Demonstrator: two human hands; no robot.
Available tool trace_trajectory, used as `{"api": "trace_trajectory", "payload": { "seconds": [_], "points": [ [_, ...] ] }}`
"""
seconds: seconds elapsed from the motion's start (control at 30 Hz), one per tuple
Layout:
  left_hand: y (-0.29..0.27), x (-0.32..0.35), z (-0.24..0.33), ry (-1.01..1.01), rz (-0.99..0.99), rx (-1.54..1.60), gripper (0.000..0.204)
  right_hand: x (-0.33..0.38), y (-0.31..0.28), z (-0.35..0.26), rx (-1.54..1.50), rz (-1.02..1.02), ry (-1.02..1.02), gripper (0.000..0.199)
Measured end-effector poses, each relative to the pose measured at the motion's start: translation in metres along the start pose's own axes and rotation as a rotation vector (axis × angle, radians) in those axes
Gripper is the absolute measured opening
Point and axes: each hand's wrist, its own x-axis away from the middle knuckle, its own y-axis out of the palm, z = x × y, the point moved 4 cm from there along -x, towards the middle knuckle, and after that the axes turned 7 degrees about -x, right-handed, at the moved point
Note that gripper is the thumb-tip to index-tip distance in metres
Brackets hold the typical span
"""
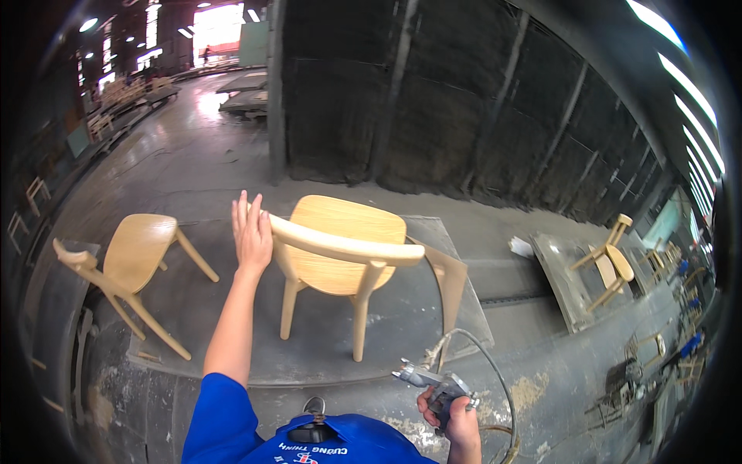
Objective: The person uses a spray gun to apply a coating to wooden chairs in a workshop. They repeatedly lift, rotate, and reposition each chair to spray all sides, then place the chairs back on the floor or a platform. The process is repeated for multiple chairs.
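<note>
A pale wooden chair (348, 213) stands in front of me on a dark grey board (417, 309), its curved backrest toward me. My left hand (252, 236) lies against the left end of that backrest, fingers stretched out and pointing away from me. Low on the right, my right hand (450, 417) is closed around the grip of a grey metal spray gun (442, 385). The gun's nozzle points left, below the chair's legs and apart from them. A thin hose (502, 371) loops up and around to the right of the gun.
Another pale chair (139, 251) stands on the left. A thin brown panel (448, 282) leans at the right of the near chair. Farther right, a chair (610, 263) sits on a grey platform (560, 290). A dark panelled wall (464, 100) rises behind.
</note>
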Motion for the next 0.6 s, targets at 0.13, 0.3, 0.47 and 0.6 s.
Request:
{"api": "trace_trajectory", "payload": {
  "seconds": [0.13,0.3,0.47,0.6],
  "points": [
    [0.049,0.012,-0.033,-0.828,-0.086,0.850,0.086,0.006,0.006,0.004,0.060,0.028,-0.023,0.094],
    [0.063,0.041,-0.013,-0.822,-0.219,1.341,0.083,0.019,0.006,0.007,0.168,0.160,-0.065,0.087],
    [0.021,0.082,0.020,-0.525,-0.245,1.121,0.067,0.019,0.008,0.021,0.154,0.147,0.095,0.079],
    [-0.013,0.129,0.056,-0.316,-0.250,0.916,0.079,0.011,0.019,0.028,0.160,0.193,0.029,0.069]
  ]
}}
